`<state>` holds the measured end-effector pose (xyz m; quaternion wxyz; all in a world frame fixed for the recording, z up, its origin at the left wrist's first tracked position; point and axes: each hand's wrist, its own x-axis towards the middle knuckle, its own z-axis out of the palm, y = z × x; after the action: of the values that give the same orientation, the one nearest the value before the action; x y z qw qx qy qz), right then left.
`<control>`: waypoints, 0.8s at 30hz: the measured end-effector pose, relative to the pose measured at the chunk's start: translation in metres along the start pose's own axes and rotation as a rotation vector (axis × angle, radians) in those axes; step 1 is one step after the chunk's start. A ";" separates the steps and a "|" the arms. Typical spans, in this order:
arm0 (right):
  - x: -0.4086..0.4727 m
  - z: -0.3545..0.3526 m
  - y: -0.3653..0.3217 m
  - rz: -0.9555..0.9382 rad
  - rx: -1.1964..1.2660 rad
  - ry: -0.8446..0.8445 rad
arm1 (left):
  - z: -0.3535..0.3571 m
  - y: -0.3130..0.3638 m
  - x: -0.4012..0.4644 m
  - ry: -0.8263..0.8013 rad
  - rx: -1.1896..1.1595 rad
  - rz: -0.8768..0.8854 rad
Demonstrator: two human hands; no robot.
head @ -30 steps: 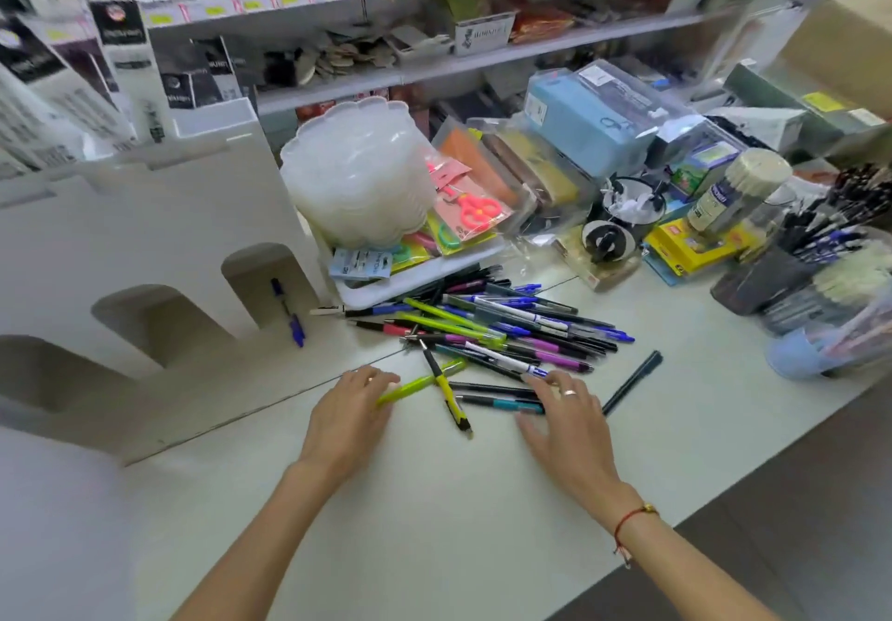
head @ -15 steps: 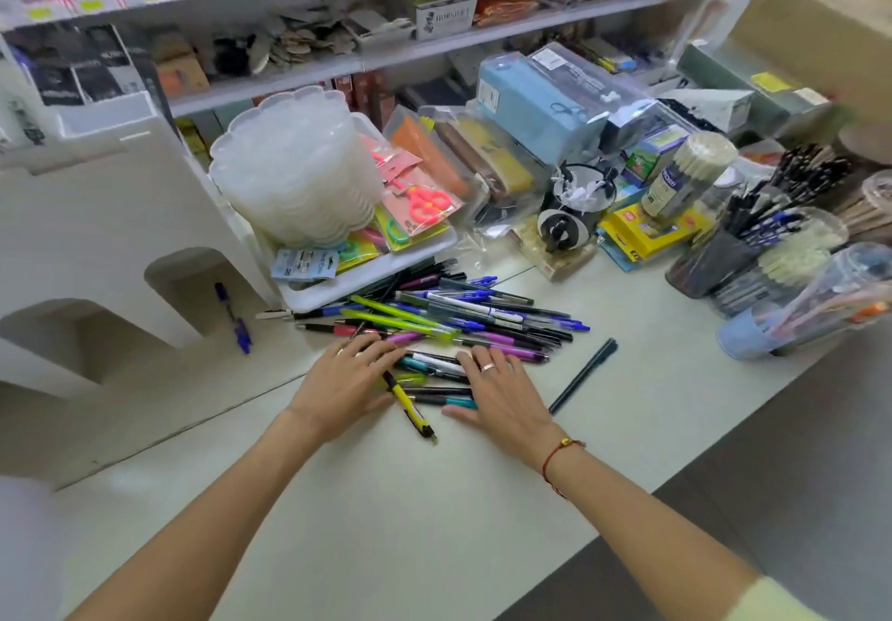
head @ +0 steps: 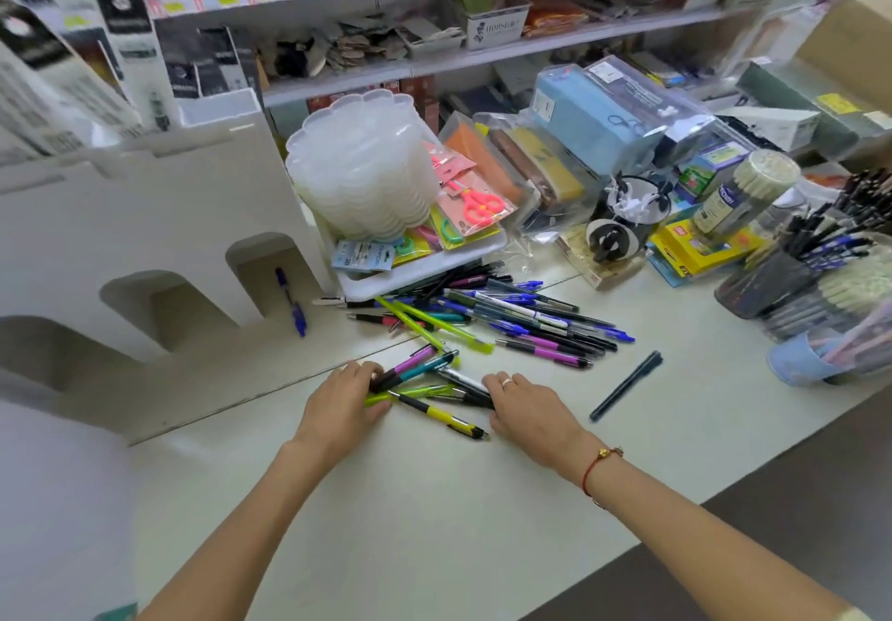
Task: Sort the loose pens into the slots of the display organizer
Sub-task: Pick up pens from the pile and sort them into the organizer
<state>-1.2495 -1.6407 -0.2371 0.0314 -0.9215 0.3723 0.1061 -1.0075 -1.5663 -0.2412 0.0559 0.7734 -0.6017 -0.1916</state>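
Countertop [head: 434, 499] bears pens [head: 425, 381] bunched between left grip [head: 342, 403] and right grip [head: 528, 408].

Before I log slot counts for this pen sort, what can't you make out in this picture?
Head view only:
- White display organizer: its leftmost arched slots run off the left edge; contents unseen.
- Small bunch of coloured pens: their ends lie under the left hand and right hand, so no exact count.
- Big loose pen pile: overlapping, back part under the white tray.
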 end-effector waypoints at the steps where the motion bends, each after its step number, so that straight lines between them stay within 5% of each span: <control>1: -0.002 -0.001 0.000 0.021 0.047 -0.045 | -0.003 -0.001 -0.002 -0.045 0.034 -0.001; 7: -0.009 -0.020 0.008 0.201 0.551 -0.352 | -0.016 -0.011 -0.014 -0.230 0.332 0.055; 11: -0.016 -0.034 0.006 0.357 1.068 -0.509 | -0.027 -0.017 -0.024 -0.353 0.238 0.001; 15: -0.028 -0.046 -0.012 0.416 1.468 -0.442 | -0.038 -0.023 -0.037 -0.511 -0.393 -0.175; 20: -0.037 -0.063 -0.057 0.360 1.697 -0.384 | -0.050 0.005 -0.076 -0.365 -1.363 -0.410; 24: -0.031 -0.073 -0.100 0.455 1.666 -0.244 | -0.058 0.030 -0.103 -0.294 -1.549 -0.450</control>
<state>-1.1895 -1.5569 -0.1615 0.7127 -0.4842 0.4978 -0.0991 -1.0341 -1.4847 -0.1548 0.4548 0.5847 -0.1305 -0.6589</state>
